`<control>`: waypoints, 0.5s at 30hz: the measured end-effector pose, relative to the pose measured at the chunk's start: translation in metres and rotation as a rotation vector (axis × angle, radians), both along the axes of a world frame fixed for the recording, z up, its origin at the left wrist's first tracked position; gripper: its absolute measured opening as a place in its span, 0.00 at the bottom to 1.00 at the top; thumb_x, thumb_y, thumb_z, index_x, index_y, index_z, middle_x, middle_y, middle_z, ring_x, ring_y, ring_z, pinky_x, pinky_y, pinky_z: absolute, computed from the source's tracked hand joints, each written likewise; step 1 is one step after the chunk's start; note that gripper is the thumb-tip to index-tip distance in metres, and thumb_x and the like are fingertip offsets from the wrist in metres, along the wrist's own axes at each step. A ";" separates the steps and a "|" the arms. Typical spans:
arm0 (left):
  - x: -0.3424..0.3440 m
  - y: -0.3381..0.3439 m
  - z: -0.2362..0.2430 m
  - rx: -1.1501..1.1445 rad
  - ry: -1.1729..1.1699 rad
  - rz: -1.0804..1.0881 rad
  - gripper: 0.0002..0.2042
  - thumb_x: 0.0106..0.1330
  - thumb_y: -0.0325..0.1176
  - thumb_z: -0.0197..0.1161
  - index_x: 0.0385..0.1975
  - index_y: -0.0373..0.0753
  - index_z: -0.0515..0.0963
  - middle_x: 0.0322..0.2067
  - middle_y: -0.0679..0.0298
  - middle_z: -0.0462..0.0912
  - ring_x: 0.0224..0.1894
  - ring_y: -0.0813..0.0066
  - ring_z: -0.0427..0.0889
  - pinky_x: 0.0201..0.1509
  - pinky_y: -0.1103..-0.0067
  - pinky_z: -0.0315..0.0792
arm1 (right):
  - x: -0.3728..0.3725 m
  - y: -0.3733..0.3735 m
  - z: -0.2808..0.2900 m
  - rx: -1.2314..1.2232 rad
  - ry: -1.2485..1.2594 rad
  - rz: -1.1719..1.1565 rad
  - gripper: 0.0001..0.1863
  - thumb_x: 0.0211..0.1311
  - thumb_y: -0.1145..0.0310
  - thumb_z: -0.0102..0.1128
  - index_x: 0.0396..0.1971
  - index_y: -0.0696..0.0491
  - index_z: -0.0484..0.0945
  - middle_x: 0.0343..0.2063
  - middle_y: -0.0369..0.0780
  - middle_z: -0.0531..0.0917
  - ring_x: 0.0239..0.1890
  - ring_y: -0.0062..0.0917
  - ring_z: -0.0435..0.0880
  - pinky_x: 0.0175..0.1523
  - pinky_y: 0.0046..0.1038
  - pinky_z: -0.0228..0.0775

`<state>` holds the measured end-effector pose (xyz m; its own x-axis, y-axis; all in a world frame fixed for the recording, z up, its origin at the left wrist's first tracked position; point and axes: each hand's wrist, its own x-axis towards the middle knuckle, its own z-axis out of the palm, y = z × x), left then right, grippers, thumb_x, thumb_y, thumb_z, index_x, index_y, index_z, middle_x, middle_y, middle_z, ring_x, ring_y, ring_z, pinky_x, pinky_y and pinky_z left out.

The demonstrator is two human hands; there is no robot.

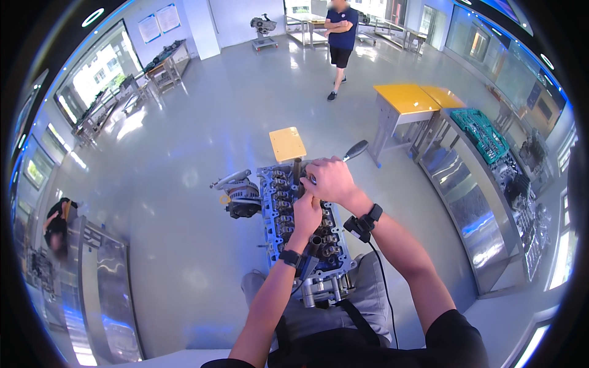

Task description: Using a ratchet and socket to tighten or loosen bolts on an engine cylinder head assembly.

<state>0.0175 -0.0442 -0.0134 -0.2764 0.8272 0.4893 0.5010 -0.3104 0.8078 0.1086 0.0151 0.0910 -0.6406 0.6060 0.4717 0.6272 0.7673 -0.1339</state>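
An engine point(270, 211) stands right in front of me, with its valve gear exposed along the top. My right hand point(331, 181) is closed over the far part of the engine. From it a ratchet wrench point(356, 149) sticks out to the upper right, its dark-grip handle free and its head hidden under my fingers. My left hand point(308, 211) is closed just below and touching the right one. Its fingertips are tucked in over the engine, and what they hold is hidden. An alternator point(246, 195) sits on the engine's left side.
A wooden stool point(288, 144) stands behind the engine. To the right are yellow-topped desks point(405, 98) and a metal bench point(466, 208) bearing a green tool tray point(480, 133). A person point(341, 37) stands farther off with arms crossed; another point(60, 224) is at far left.
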 end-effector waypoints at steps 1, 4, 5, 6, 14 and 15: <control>0.001 0.000 0.000 0.004 0.012 -0.001 0.05 0.63 0.23 0.54 0.35 0.30 0.74 0.25 0.43 0.78 0.29 0.42 0.77 0.29 0.61 0.69 | 0.001 -0.001 0.000 -0.008 0.002 -0.013 0.15 0.52 0.56 0.60 0.19 0.53 0.77 0.19 0.39 0.79 0.23 0.35 0.80 0.39 0.35 0.71; 0.001 0.001 -0.001 0.003 0.013 -0.001 0.05 0.62 0.22 0.53 0.35 0.30 0.75 0.25 0.43 0.78 0.29 0.42 0.77 0.29 0.61 0.69 | 0.000 -0.003 -0.004 0.028 0.000 -0.083 0.15 0.52 0.56 0.60 0.21 0.53 0.77 0.19 0.40 0.80 0.23 0.36 0.81 0.37 0.36 0.73; 0.001 0.001 0.000 0.005 0.015 0.000 0.05 0.62 0.22 0.53 0.35 0.30 0.75 0.25 0.43 0.78 0.29 0.42 0.77 0.29 0.61 0.69 | -0.001 -0.005 -0.004 0.030 0.002 -0.082 0.15 0.52 0.56 0.60 0.21 0.53 0.77 0.19 0.40 0.80 0.23 0.36 0.81 0.37 0.36 0.73; 0.001 0.001 0.000 0.014 0.008 0.003 0.05 0.61 0.21 0.53 0.35 0.30 0.75 0.25 0.43 0.78 0.29 0.42 0.78 0.30 0.61 0.70 | -0.002 -0.007 -0.004 0.003 -0.012 -0.139 0.15 0.54 0.56 0.59 0.23 0.54 0.77 0.19 0.41 0.81 0.23 0.37 0.82 0.35 0.37 0.74; -0.003 0.006 -0.009 0.039 0.024 -0.003 0.06 0.58 0.21 0.53 0.33 0.29 0.75 0.24 0.43 0.78 0.28 0.43 0.78 0.30 0.60 0.70 | -0.011 -0.028 0.011 -0.198 -0.152 -0.403 0.19 0.57 0.52 0.58 0.32 0.55 0.76 0.18 0.41 0.81 0.25 0.37 0.84 0.31 0.36 0.76; -0.004 0.007 -0.010 0.027 0.035 -0.004 0.06 0.59 0.21 0.54 0.34 0.29 0.75 0.25 0.44 0.78 0.29 0.42 0.78 0.30 0.60 0.70 | -0.009 -0.023 0.006 -0.123 -0.087 -0.334 0.19 0.56 0.51 0.59 0.29 0.55 0.76 0.17 0.41 0.81 0.22 0.37 0.83 0.29 0.36 0.75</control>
<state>0.0139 -0.0375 -0.0229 -0.2553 0.8149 0.5204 0.5276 -0.3337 0.7812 0.0998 -0.0078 0.0973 -0.4321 0.8374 0.3347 0.8536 0.4995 -0.1478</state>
